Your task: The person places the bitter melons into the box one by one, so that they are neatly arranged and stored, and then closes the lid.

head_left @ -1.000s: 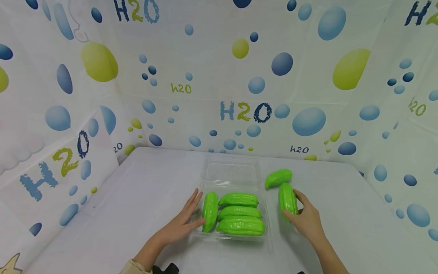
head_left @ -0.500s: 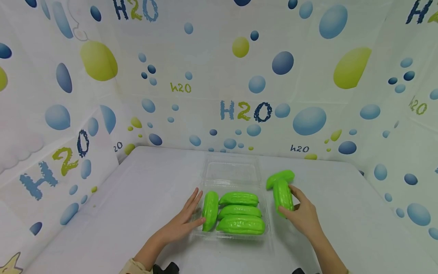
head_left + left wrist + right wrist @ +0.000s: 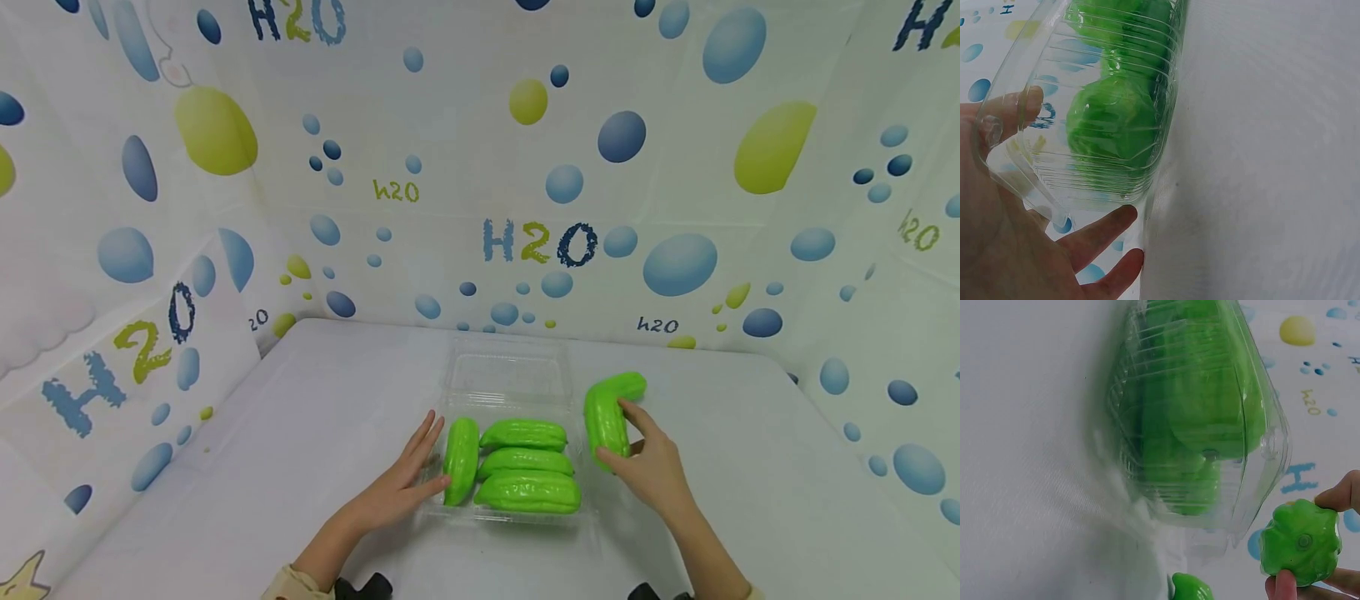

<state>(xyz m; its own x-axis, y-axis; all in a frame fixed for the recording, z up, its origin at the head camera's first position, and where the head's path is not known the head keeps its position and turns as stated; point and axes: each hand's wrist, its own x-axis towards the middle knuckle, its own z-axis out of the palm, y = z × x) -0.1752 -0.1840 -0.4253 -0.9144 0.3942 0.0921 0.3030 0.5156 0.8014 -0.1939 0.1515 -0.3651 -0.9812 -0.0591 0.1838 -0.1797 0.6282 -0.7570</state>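
My right hand (image 3: 654,468) grips a bright green, ribbed, cucumber-shaped toy vegetable (image 3: 603,421) between thumb and fingers, just right of a clear plastic box (image 3: 450,515). In the right wrist view the held vegetable's lobed end (image 3: 1302,542) faces the camera. My left hand (image 3: 390,496) rests against the box's left rim, fingers straight and thumb over the edge. Inside the box, one green vegetable (image 3: 461,462) stands lengthwise at the left. Three others lie crosswise beside it, the nearest vegetable (image 3: 527,492) at the front. Another loose vegetable (image 3: 632,385) lies behind the held one, partly hidden.
The box's clear lid (image 3: 510,375) is folded back behind it, flat on the white table (image 3: 337,383). A patterned sheet (image 3: 450,125) stands behind and at the sides. Dark wrist straps (image 3: 363,587) show at the bottom edge.
My right hand has moved left toward the box with the green vegetable, which now overlaps the loose one in view. The left hand stays at the rim.
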